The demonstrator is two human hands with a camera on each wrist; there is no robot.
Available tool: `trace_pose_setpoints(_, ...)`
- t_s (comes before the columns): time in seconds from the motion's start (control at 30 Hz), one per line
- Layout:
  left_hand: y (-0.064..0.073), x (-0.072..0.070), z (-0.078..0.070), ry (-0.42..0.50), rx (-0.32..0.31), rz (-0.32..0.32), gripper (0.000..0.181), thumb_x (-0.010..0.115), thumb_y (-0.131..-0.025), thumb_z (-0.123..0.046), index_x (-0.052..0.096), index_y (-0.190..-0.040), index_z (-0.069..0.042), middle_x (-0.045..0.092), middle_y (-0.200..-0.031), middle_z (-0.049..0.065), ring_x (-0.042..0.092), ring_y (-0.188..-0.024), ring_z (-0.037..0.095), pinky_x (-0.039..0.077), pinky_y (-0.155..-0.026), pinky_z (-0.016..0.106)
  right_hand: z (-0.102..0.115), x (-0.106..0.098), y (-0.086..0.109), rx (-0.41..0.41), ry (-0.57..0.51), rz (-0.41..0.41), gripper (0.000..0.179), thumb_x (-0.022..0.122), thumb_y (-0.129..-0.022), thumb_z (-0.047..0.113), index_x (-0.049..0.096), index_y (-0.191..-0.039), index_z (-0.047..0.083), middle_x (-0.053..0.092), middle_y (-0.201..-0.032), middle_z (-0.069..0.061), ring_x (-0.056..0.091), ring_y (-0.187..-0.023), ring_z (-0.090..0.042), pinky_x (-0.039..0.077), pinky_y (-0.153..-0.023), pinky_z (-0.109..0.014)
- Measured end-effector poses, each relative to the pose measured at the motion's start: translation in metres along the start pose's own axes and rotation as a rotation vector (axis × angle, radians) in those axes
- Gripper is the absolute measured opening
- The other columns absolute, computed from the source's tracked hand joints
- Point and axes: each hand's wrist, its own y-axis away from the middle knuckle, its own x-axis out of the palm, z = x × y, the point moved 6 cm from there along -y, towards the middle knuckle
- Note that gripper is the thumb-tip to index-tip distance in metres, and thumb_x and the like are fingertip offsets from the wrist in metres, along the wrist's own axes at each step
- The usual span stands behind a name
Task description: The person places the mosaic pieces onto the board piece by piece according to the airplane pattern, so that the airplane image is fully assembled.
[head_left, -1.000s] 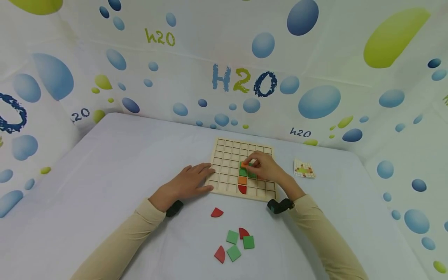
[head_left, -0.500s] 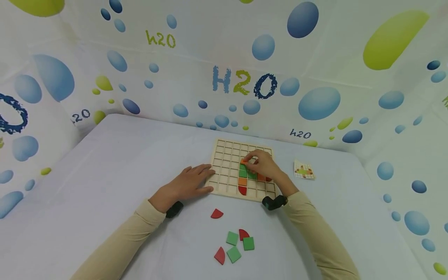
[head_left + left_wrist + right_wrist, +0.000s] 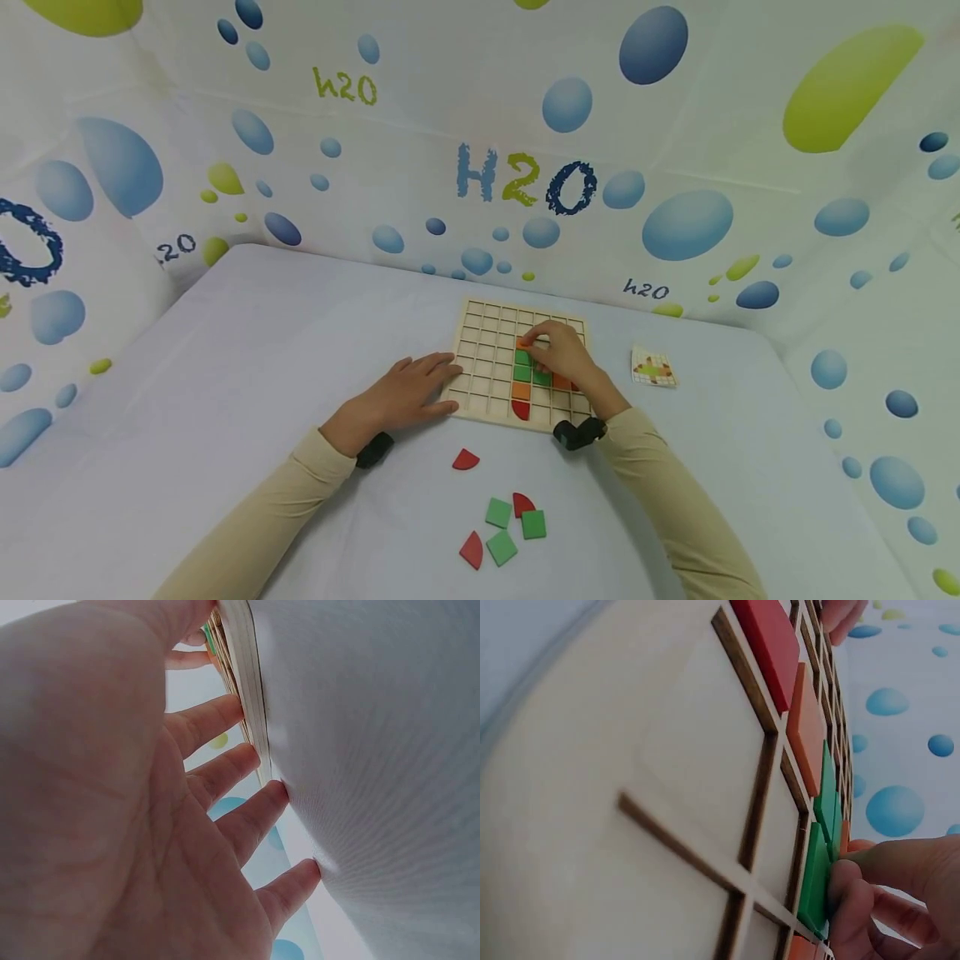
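A wooden grid board (image 3: 480,354) lies on the table. My right hand (image 3: 564,352) reaches over it, thumb and fingertips pinching an orange square tile (image 3: 522,342) at the cell beyond the green column. In the right wrist view, the green tiles (image 3: 817,874) sit in their cells just by the fingers. Nearer me in that column are another orange tile (image 3: 521,390) and a red quarter-circle tile (image 3: 521,409). More orange and red shows partly behind the right hand. My left hand (image 3: 397,393) lies with fingers spread, some fingertips on the board's left edge, others on the cloth.
Loose on the cloth before the board are a red quarter-circle (image 3: 466,459) and a cluster of green squares (image 3: 502,547) and red quarter-circles (image 3: 471,550). A pattern card (image 3: 653,368) lies to the right. A printed curtain (image 3: 405,125) stands behind the table.
My right hand has moved slightly away from me with the orange tile, from over the green column to the cell beyond it. The left hand has stayed in place.
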Motion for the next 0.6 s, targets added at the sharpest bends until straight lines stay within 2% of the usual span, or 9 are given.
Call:
trace_pose_setpoints(0.27, -0.0006, -0.0011, 0.0004, 0.006, -0.001, 0.005, 0.056, 0.058, -0.098, -0.036, 0.046, -0.143, -0.005, 0.039, -0.150, 0.017, 0.037, -0.139, 0.033, 0.029, -0.108, 0.060, -0.0031, 0.0022, -0.0017, 0.032, 0.011, -0.014, 0.019, 0.061, -0.094, 0.002, 0.070, -0.110, -0.005, 0.056, -0.128, -0.025, 0.055, -0.046, -0.006, 0.050, -0.051, -0.023)
trace_pose_setpoints(0.43, -0.0007, -0.0013, -0.0003, 0.010, -0.002, 0.009, 0.056, 0.058, -0.098, -0.036, 0.046, -0.143, -0.005, 0.039, -0.150, 0.017, 0.037, -0.139, 0.033, 0.029, -0.108, 0.060, -0.0018, 0.0012, 0.0004, 0.035, 0.015, -0.034, 0.020, 0.058, -0.094, -0.001, 0.069, -0.109, -0.006, 0.056, -0.125, -0.026, 0.056, -0.048, -0.008, 0.049, -0.051, -0.022)
trace_pose_setpoints(0.6, -0.0001, -0.0025, -0.0013, 0.013, -0.009, 0.009, 0.056, 0.059, -0.098, -0.035, 0.046, -0.142, -0.004, 0.039, -0.150, 0.018, 0.037, -0.139, 0.034, 0.030, -0.108, 0.060, 0.0004, 0.0007, 0.0018, 0.020, 0.000, -0.018, 0.020, 0.057, -0.094, -0.001, 0.070, -0.109, -0.006, 0.056, -0.123, -0.025, 0.057, -0.050, -0.009, 0.048, -0.051, -0.022)
